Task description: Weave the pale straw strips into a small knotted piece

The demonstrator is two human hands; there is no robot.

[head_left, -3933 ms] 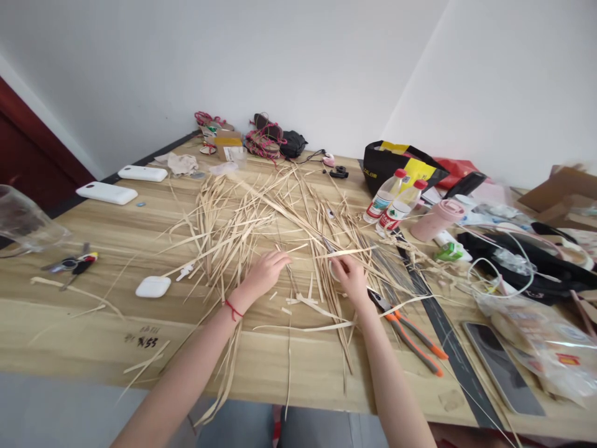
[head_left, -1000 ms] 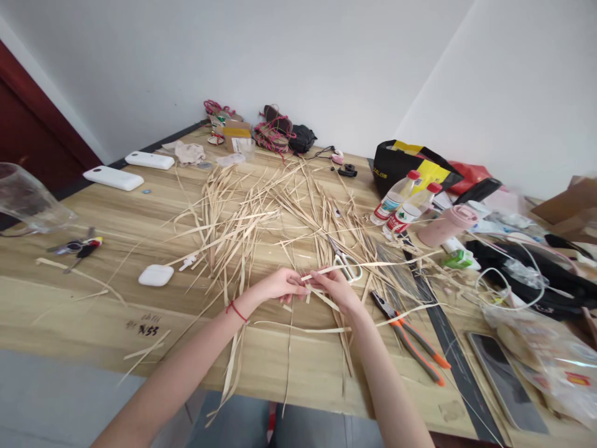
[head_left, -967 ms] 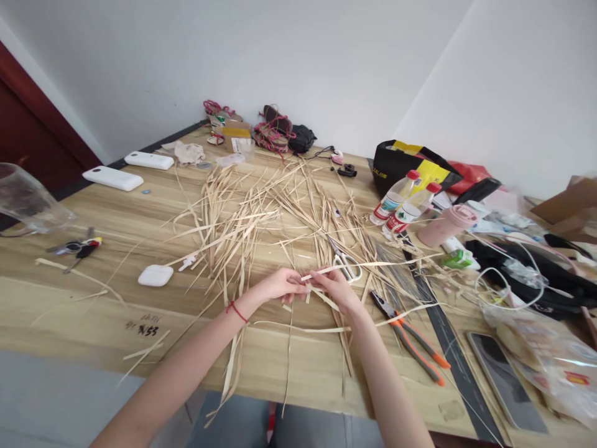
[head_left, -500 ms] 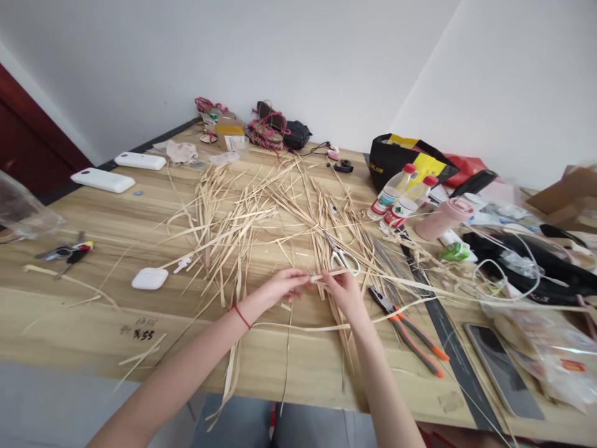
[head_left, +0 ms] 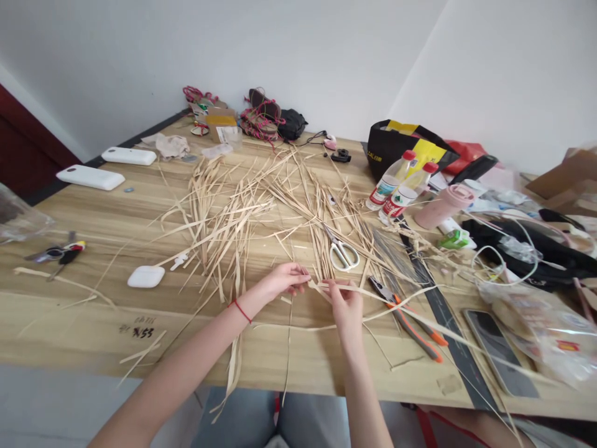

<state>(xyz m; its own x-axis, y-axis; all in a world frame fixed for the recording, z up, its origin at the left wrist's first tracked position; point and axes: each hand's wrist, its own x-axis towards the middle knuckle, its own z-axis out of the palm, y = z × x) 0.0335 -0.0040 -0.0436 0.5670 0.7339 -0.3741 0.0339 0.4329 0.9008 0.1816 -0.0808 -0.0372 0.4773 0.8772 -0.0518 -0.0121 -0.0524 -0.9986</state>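
Observation:
Both hands work at the middle front of a wooden table (head_left: 93, 218), over a heap of pale straw strips (head_left: 242, 211). My left hand (head_left: 282, 280), with a red cord at the wrist, pinches the left end of one long straw strip (head_left: 373, 292). My right hand (head_left: 345, 305) grips the same strip a little further right. The strip runs on to the right across the table toward its front right edge. White-handled scissors (head_left: 342, 252) lie just beyond my right hand. Orange-handled pliers (head_left: 410, 320) lie to its right.
A black ruler (head_left: 448, 323) and a phone (head_left: 499, 358) lie at the front right, beside plastic bags (head_left: 541, 323). Two bottles (head_left: 396, 190), a pink cup (head_left: 441, 214) and a black-yellow bag (head_left: 401, 149) stand behind. On the left are a white earbud case (head_left: 145, 276), two white devices (head_left: 91, 177) and keys (head_left: 60, 252).
My right hand has let go of the scissors, which now lie on the straw. Both hands have taken one long strip, and my right hand has drawn back toward me along it.

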